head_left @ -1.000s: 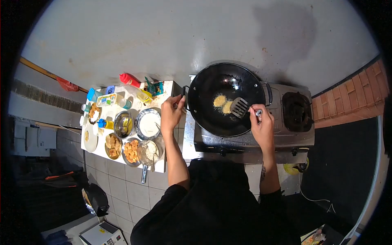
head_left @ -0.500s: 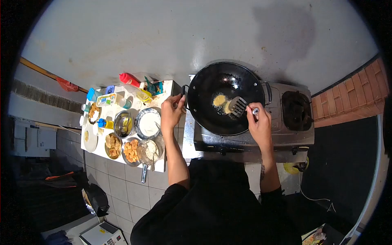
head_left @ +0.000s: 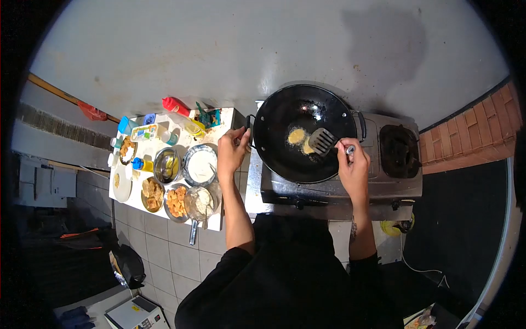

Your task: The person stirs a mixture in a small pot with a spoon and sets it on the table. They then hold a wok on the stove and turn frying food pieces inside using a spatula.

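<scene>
A large black wok (head_left: 285,162) sits on the left burner of the stove. My left hand (head_left: 231,149) is closed on the wok's left handle (head_left: 248,129). In my right hand (head_left: 353,166) is a slotted spatula (head_left: 322,141), its dark head over the middle of the wok. Two pale yellow round pieces of food (head_left: 297,136) lie in oil at the wok's bottom. The spatula head partly covers the one on the right, and I cannot tell whether it touches it.
Left of the stove, a white table (head_left: 223,125) carries a bowl of white batter (head_left: 200,166), a bowl of orange-brown pieces (head_left: 176,202), a saucepan (head_left: 193,233), bottles and plates. The second burner (head_left: 399,151) is at right; a grey wall (head_left: 219,49) stands behind.
The spatula in my right hand has shifted slightly right and up, uncovering a little more of the right food piece. My left hand stays at the handle.
</scene>
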A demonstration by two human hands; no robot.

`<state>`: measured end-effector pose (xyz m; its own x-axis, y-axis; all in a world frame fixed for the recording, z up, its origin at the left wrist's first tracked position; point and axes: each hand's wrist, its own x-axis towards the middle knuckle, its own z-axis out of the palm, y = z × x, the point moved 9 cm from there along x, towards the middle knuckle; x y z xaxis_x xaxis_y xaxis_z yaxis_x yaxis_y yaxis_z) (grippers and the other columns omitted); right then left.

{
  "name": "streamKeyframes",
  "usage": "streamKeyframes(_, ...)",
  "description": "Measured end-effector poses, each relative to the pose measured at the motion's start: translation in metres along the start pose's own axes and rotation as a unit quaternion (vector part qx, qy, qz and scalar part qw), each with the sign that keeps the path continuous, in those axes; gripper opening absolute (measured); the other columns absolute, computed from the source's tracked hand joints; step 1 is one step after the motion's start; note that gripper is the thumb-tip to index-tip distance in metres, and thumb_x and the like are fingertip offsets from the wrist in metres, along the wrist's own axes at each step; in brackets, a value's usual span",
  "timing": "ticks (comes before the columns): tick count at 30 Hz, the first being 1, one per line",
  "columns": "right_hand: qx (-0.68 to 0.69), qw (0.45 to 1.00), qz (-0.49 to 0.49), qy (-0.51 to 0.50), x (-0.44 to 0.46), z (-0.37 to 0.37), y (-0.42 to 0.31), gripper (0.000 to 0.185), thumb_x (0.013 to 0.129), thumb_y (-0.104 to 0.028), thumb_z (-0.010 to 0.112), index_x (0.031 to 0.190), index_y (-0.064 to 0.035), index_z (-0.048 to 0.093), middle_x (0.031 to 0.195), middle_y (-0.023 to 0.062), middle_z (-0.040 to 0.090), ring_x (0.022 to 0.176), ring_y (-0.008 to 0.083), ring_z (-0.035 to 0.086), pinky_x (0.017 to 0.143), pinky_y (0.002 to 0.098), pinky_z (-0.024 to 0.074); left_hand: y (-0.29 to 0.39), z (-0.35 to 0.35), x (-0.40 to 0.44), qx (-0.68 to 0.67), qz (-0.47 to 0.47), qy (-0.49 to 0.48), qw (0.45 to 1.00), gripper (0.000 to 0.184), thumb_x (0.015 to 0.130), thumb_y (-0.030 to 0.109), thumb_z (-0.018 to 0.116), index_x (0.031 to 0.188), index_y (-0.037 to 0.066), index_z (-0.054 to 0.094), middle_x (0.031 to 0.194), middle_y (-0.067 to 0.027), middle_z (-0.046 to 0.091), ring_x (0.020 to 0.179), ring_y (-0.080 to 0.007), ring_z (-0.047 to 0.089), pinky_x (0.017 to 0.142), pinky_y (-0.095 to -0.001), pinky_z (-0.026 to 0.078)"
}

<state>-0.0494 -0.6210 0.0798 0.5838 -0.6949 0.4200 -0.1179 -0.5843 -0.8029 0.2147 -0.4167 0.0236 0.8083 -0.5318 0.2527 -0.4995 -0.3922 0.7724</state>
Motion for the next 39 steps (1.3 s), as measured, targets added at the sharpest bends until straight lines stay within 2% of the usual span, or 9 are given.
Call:
streamKeyframes(4, 0.009, 1.0, -0.015, 0.021, 0.006, -0.007, -0.004, 0.009, 0.093, -0.005, 0.064, 0.095, 0.0019, 0.058, 0.079, 0.0127, 0.064, 0.065, 0.0147, 0.063, 0.058, 0.028, 0.049, -0.001, 0.002, 0.001, -0.007, 0.007, -0.002, 1.0, 0.034, 0.089, 0.022, 0.07, 0.105, -0.008, 0.069, 0.079, -0.0186, 0.068, 0.067, -0.0199, 0.062, 0.065, -0.0323, 0.049)
streamKeyframes(7, 0.058, 0.997, 0.043, -0.001, 0.0, 0.007, 0.022, 0.009, 0.093, -0.005, 0.064, 0.095, 0.0017, 0.058, 0.077, 0.0122, 0.064, 0.063, 0.014, 0.061, 0.057, 0.0277, 0.0481, -0.002, 0.002, 0.002, -0.006, 0.0, -0.004, 1.0, 0.034, 0.089, 0.022, 0.07, 0.105, -0.009, 0.069, 0.079, -0.0192, 0.068, 0.067, -0.02, 0.062, 0.065, -0.0325, 0.049)
streamKeyframes(11, 0.031, 0.999, 0.035, -0.01, -0.003, 0.012, 0.021, 0.008, 0.092, -0.005, 0.064, 0.094, 0.0016, 0.059, 0.078, 0.0117, 0.064, 0.062, 0.0149, 0.06, 0.057, 0.0277, 0.0475, -0.003, 0.002, 0.0, -0.014, -0.001, -0.007, 1.0, 0.034, 0.089, 0.022, 0.07, 0.104, -0.008, 0.07, 0.079, -0.0193, 0.069, 0.067, -0.0203, 0.062, 0.065, -0.0327, 0.049)
streamKeyframes(16, 0.048, 0.998, -0.028, 0.024, 0.004, 0.018, 0.003, 0.009, 0.091, -0.004, 0.065, 0.094, 0.0018, 0.058, 0.08, 0.0134, 0.065, 0.067, 0.0208, 0.064, 0.058, 0.0309, 0.0483, -0.004, 0.003, 0.001, -0.012, 0.014, 0.001, 1.0, 0.034, 0.088, 0.022, 0.071, 0.104, -0.008, 0.07, 0.077, -0.0192, 0.068, 0.064, -0.0207, 0.06, 0.063, -0.0328, 0.048)
streamKeyframes(18, 0.085, 0.996, 0.018, 0.004, 0.005, 0.023, 0.004, 0.01, 0.09, -0.003, 0.066, 0.092, 0.0024, 0.058, 0.08, 0.0153, 0.064, 0.069, 0.0261, 0.066, 0.061, 0.0334, 0.0487, -0.004, 0.003, 0.001, -0.01, 0.012, -0.001, 1.0, 0.034, 0.088, 0.022, 0.071, 0.104, -0.008, 0.07, 0.076, -0.0191, 0.067, 0.064, -0.0205, 0.06, 0.063, -0.0329, 0.048)
streamKeyframes(26, 0.012, 0.999, -0.015, -0.04, 0.027, 0.042, -0.013, 0.015, 0.091, -0.007, 0.064, 0.087, 0.0042, 0.055, 0.075, 0.0189, 0.06, 0.063, 0.0338, 0.061, 0.058, 0.0387, 0.0455, 0.011, -0.002, -0.001, -0.03, -0.016, -0.011, 0.999, 0.032, 0.09, 0.019, 0.07, 0.104, -0.01, 0.069, 0.071, -0.016, 0.066, 0.059, -0.0174, 0.061, 0.059, -0.031, 0.047)
streamKeyframes(31, -0.022, 0.997, -0.021, -0.073, 0.04, 0.057, -0.016, 0.019, 0.092, -0.01, 0.064, 0.087, 0.0067, 0.056, 0.074, 0.0213, 0.06, 0.065, 0.0384, 0.061, 0.059, 0.0416, 0.0453, 0.012, -0.003, 0.0, -0.005, 0.032, 0.001, 0.999, 0.032, 0.09, 0.018, 0.069, 0.103, -0.011, 0.068, 0.068, -0.0146, 0.064, 0.055, -0.016, 0.061, 0.056, -0.0297, 0.046)
streamKeyframes(35, 0.0, 0.999, -0.039, -0.038, 0.045, 0.056, -0.021, 0.018, 0.091, -0.009, 0.065, 0.089, 0.0058, 0.057, 0.076, 0.0204, 0.062, 0.067, 0.0389, 0.063, 0.06, 0.0409, 0.0468, 0.006, -0.001, 0.001, -0.026, -0.004, -0.006, 1.0, 0.032, 0.09, 0.018, 0.07, 0.104, -0.011, 0.068, 0.069, -0.0148, 0.064, 0.056, -0.0165, 0.06, 0.056, -0.0304, 0.046)
streamKeyframes(39, 0.078, 0.996, -0.046, 0.014, 0.044, 0.049, -0.017, 0.013, 0.09, -0.006, 0.066, 0.09, 0.0041, 0.057, 0.079, 0.0179, 0.063, 0.067, 0.0333, 0.064, 0.06, 0.0372, 0.0482, 0.006, -0.002, 0.0, -0.026, -0.002, -0.001, 1.0, 0.033, 0.09, 0.019, 0.07, 0.104, -0.011, 0.068, 0.068, -0.0148, 0.063, 0.055, -0.0165, 0.059, 0.056, -0.0307, 0.046)
